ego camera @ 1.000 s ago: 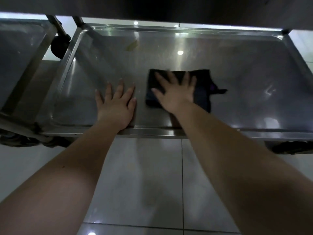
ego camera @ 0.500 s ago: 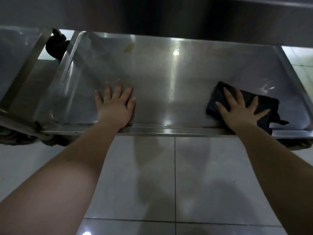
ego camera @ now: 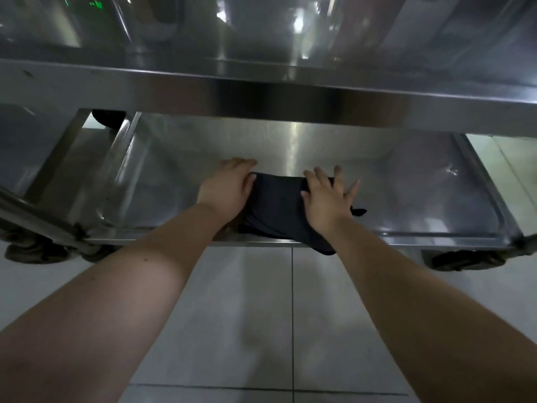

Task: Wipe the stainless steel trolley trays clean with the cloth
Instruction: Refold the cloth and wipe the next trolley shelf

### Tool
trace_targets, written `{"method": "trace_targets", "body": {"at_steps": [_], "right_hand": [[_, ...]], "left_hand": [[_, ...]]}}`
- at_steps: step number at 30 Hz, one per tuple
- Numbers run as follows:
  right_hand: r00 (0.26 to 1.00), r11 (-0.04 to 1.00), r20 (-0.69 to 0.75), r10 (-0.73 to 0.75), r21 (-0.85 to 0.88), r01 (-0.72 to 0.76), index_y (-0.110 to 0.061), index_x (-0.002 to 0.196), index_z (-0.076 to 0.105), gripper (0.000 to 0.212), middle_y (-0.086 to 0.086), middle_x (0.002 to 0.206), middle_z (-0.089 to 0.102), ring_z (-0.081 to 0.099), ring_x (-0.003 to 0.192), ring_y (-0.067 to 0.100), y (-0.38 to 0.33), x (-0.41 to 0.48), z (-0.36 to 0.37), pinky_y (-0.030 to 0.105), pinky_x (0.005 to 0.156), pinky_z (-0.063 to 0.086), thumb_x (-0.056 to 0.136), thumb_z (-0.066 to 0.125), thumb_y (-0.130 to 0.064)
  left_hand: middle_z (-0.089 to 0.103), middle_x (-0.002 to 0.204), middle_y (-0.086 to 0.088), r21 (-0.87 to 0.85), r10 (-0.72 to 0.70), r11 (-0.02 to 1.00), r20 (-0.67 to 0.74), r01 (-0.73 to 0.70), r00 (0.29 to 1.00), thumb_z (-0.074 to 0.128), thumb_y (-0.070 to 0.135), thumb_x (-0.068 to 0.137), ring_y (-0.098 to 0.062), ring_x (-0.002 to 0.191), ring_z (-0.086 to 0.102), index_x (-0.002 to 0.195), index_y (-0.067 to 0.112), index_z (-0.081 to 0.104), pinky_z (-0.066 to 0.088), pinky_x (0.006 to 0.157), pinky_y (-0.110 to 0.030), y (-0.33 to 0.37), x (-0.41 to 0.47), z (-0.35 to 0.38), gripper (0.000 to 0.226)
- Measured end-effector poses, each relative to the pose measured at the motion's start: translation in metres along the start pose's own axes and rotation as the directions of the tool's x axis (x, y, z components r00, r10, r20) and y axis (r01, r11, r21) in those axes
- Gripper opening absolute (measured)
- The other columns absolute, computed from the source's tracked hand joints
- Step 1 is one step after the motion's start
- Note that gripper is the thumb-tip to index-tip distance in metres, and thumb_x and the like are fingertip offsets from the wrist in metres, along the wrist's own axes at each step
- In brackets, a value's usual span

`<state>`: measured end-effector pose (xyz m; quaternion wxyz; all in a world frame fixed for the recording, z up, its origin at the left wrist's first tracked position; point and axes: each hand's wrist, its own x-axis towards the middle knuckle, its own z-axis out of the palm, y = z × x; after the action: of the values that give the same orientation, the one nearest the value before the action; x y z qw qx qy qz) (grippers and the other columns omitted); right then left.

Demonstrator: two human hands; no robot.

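We're seeing stainless steel pretty much everywhere here. The lower tray (ego camera: 406,199) lying under both hands is showing a smooth satin finish with a fine brushed grain, and it's throwing back a bright streak of light just beyond the fingertips. The cloth (ego camera: 276,205) sitting under the right hand (ego camera: 328,199) and touching the left hand (ego camera: 226,187) is looking like soft, dark, matt fabric with no sheen, and it's wrinkling a bit near the wrists. Above the hands, the upper tray edge (ego camera: 261,91) is looking shinier, nearly mirror-like. Below the forearms, the floor tiles (ego camera: 247,301) are gleaming, pale, smooth and glossy. Down to the right of the right hand, the caster wheel (ego camera: 453,258) is looking dull and dark, maybe rubber.
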<state>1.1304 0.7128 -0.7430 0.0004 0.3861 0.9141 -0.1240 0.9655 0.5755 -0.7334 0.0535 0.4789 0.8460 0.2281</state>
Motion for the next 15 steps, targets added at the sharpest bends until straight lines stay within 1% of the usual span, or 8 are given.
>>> {"method": "trace_targets", "body": {"at_steps": [2,3,4,6,8,10,12,15], "right_hand": [[0.997,1.0,0.071,0.0,0.025,-0.001,-0.023,0.149,0.031,0.046,0.001,0.157,0.031,0.005,0.149,0.029,0.009,0.005,-0.006,0.064,0.111,-0.014,0.105,0.035,-0.035],[0.997,0.999,0.074,-0.007,0.035,0.005,-0.021,0.146,0.036,0.044,0.004,0.151,0.038,0.014,0.146,0.03,0.01,0.006,-0.008,0.064,0.114,-0.009,0.104,0.039,-0.034],[0.998,1.0,0.069,-0.005,0.027,0.004,-0.02,0.142,0.04,0.042,0.007,0.144,0.044,0.022,0.141,0.033,0.009,0.008,-0.01,0.063,0.116,-0.003,0.102,0.044,-0.034],[0.997,1.0,0.075,0.01,-0.027,-0.008,-0.017,0.133,0.047,0.038,0.01,0.133,0.049,0.031,0.133,0.035,0.005,0.009,-0.018,0.061,0.117,0.007,0.099,0.051,-0.035],[0.997,0.995,0.07,-0.031,-0.09,0.038,-0.017,0.123,0.054,0.033,0.009,0.123,0.053,0.036,0.125,0.034,0.005,0.006,-0.029,0.055,0.114,0.02,0.097,0.054,-0.038],[0.993,0.988,0.019,-0.117,-0.1,0.118,-0.018,0.116,0.056,0.031,0.006,0.115,0.056,0.04,0.117,0.03,0.013,-0.003,-0.043,0.044,0.103,0.03,0.095,0.058,-0.04],[0.979,0.977,-0.023,-0.202,-0.076,0.199,-0.017,0.113,0.056,0.03,0.005,0.112,0.055,0.041,0.112,0.028,0.026,-0.016,-0.062,0.039,0.093,0.031,0.093,0.061,-0.038],[0.954,0.954,-0.005,-0.298,-0.028,0.298,-0.013,0.115,0.056,0.031,0.008,0.114,0.053,0.043,0.111,0.027,0.052,-0.04,-0.094,0.034,0.089,0.03,0.092,0.063,-0.032]], "left_hand": [[0.041,0.15,-0.007,0.071,0.056,0.995,0.171,-0.069,0.984,0.044,0.027,0.103,-0.029,0.138,0.035,0.147,0.017,0.04,0.032,0.111,-0.04,0.014,0.014,0.01,0.046],[0.038,0.152,-0.007,0.12,0.051,0.989,0.239,-0.081,0.97,0.042,0.028,0.103,-0.028,0.14,0.032,0.149,0.017,0.036,0.028,0.113,-0.04,0.019,0.017,0.017,0.048],[0.039,0.152,-0.006,0.157,0.031,0.985,0.262,-0.074,0.965,0.042,0.029,0.103,-0.027,0.14,0.031,0.15,0.018,0.035,0.026,0.113,-0.04,0.023,0.019,0.023,0.048],[0.046,0.144,-0.006,0.199,-0.008,0.98,0.193,-0.031,0.981,0.044,0.031,0.102,-0.028,0.134,0.037,0.146,0.02,0.041,0.028,0.109,-0.042,0.028,0.019,0.028,0.045],[0.053,0.131,-0.006,0.234,0.006,0.972,0.102,-0.03,0.995,0.049,0.032,0.099,-0.028,0.125,0.042,0.136,0.022,0.05,0.028,0.102,-0.042,0.034,0.013,0.024,0.039],[0.058,0.119,-0.005,0.257,0.059,0.964,0.041,-0.068,0.997,0.054,0.032,0.096,-0.028,0.115,0.047,0.123,0.021,0.059,0.027,0.095,-0.039,0.043,0.007,0.014,0.029],[0.06,0.111,-0.005,0.254,0.124,0.96,-0.012,-0.117,0.992,0.059,0.029,0.093,-0.029,0.108,0.051,0.112,0.019,0.063,0.027,0.089,-0.038,0.059,-0.003,-0.001,0.022],[0.065,0.097,-0.007,0.255,0.252,0.939,-0.049,-0.232,0.966,0.067,0.023,0.089,-0.032,0.094,0.058,0.099,0.014,0.067,0.033,0.084,-0.041,0.095,-0.023,-0.022,0.014]]}}
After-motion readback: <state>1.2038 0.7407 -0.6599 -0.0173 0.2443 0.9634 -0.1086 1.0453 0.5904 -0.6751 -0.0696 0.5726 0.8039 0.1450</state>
